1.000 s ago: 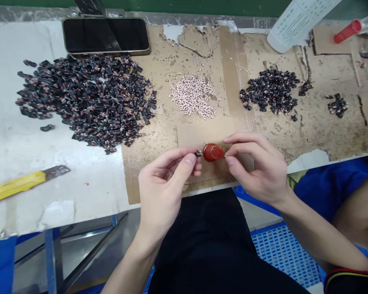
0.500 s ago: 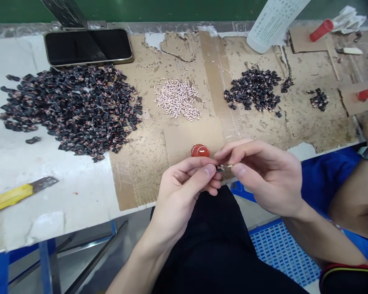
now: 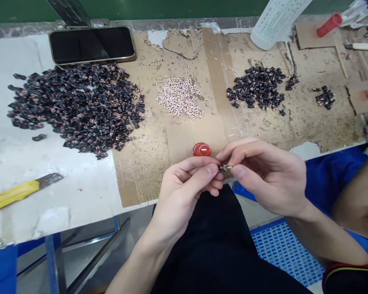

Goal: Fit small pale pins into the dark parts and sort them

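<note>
My left hand (image 3: 187,188) and my right hand (image 3: 263,173) meet at the table's front edge, fingertips pinched together on one small black part (image 3: 223,168) with a metal pin sticking out of it. A small red round cap (image 3: 202,149) lies on the cardboard sheet (image 3: 141,163) just beyond my fingers. A big heap of black parts (image 3: 79,108) lies at the left, a little heap of pale pink pieces (image 3: 180,97) in the middle, and a smaller heap of black parts (image 3: 257,93) at the right.
A phone (image 3: 92,44) lies at the back left. A yellow utility knife (image 3: 18,192) rests at the left front. A white bottle (image 3: 276,20) and red tubes (image 3: 328,24) are at the back right. Another person's arm (image 3: 358,200) is at the right edge.
My hands have drawn back from the red cap toward the table's edge and now hold the small black part between them. The cap stays on the cardboard.
</note>
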Motion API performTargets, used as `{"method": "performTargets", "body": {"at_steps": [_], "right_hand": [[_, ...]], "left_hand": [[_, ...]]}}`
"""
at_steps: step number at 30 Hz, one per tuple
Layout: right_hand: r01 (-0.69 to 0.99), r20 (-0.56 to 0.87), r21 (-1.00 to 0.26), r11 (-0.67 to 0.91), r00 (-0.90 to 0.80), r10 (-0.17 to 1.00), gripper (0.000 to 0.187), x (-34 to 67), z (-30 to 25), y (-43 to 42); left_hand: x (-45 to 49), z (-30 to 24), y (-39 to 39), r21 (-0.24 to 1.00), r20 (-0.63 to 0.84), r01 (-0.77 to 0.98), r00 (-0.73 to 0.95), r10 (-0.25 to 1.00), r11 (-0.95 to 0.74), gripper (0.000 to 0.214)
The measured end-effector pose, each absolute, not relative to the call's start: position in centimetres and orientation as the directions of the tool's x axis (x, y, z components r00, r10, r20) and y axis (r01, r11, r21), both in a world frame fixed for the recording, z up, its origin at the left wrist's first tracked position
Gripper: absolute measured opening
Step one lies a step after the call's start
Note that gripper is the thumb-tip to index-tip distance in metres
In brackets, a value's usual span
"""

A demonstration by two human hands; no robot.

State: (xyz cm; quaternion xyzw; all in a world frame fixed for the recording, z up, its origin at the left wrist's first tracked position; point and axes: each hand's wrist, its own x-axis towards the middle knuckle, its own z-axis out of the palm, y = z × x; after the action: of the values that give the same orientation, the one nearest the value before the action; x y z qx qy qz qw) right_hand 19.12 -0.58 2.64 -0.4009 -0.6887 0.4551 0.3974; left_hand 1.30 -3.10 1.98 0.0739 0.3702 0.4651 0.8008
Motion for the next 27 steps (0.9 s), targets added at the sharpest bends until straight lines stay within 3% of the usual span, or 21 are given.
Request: {"method": "performTargets", "body": {"at_steps": [10, 14, 19, 24, 27], "right_hand": [[0.274, 0.313, -0.842, 0.464, -0.451, 0.836, 0.018, 19.3, 2.6, 0.6], [0.201, 0.355, -0.871, 0.448, -0.370, 0.858, 0.021, 19.0, 2.4, 0.5], [0.088, 0.285, -0.945, 0.316, -0.260, 0.923, 0.033, 18.8, 2.8, 0.4], [0.063, 0.442, -0.880, 0.470, -0.253, 0.861, 0.042, 19.2, 2.6, 0.8], [0.032, 0.435, -0.890, 0.454, -0.238, 0.869, 0.040, 19.6, 2.4, 0.7]], "left_hand": [[0.8, 2.1, -3.1, 0.545, -0.513, -0.640, 0.255, 0.820, 0.541, 0.003], [1.1, 2.8, -3.3, 0.545, -0.517, -0.660, 0.221, 0.827, 0.517, 0.002], [2.0, 3.5, -3.2, 0.556, -0.502, -0.692, 0.161, 0.850, 0.459, 0.012], [2.7, 3.5, -3.1, 0.621, -0.454, -0.668, 0.120, 0.883, 0.410, 0.015], [3.1, 4.0, -3.2, 0.700, -0.417, -0.622, 0.043, 0.908, 0.351, 0.015]]}}
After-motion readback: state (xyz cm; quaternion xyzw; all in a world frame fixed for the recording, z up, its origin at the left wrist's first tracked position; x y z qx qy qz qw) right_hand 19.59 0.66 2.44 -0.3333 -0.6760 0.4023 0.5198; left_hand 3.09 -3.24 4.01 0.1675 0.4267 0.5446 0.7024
